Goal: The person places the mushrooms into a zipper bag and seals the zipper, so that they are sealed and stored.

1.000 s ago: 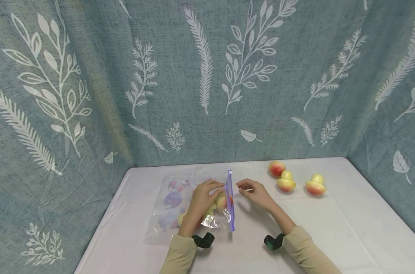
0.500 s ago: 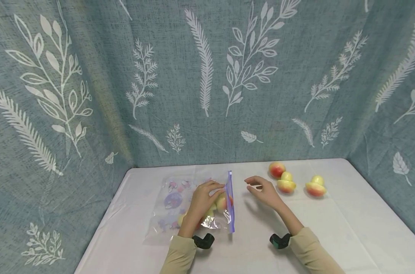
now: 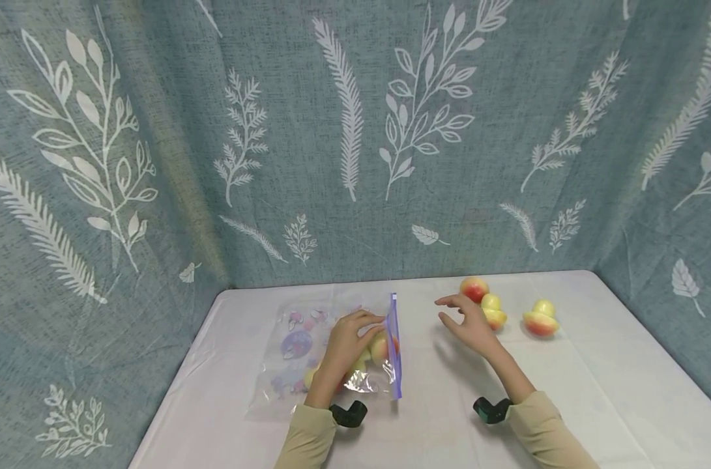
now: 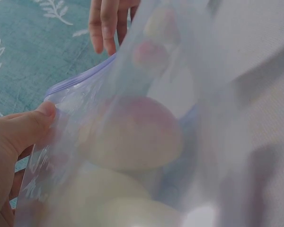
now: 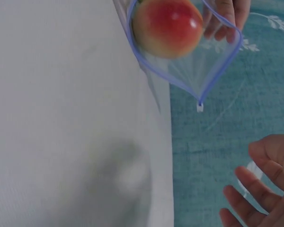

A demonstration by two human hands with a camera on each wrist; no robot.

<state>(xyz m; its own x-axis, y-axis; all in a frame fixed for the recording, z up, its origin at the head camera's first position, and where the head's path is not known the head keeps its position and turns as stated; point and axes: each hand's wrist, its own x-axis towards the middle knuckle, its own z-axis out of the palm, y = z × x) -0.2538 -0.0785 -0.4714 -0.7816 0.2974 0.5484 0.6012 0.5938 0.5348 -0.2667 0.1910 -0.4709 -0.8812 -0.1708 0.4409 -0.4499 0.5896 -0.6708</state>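
Note:
A clear zip bag (image 3: 296,316) with purple prints lies on its side, its purple-edged mouth facing right and held apart. My left hand (image 3: 346,339) pinches the upper layer of the bag near the mouth, thumb (image 4: 46,109) on the plastic. Inside are several red-and-yellow fruits (image 4: 137,135), peach-like or mango-like; one round fruit (image 5: 168,28) sits right at the mouth. My right hand (image 3: 471,326) is raised over the table with nothing in it, fingers spread and slightly bent, overlapping the edge of a yellow-and-red fruit piece (image 3: 493,319) in the head view.
A red-and-yellow fruit (image 3: 474,288) lies at the back right. Another fruit piece (image 3: 541,323) with a yellow knob on top stands further right. A white slider (image 5: 199,108) sits at the far end of the bag's zip. Blue-green leaf-patterned cloth (image 3: 355,247) surrounds the white table (image 3: 437,423).
My right hand has moved away from the bag's mouth, rightward towards the loose fruits, its fingers spreading wider. The left hand and the bag have stayed in place.

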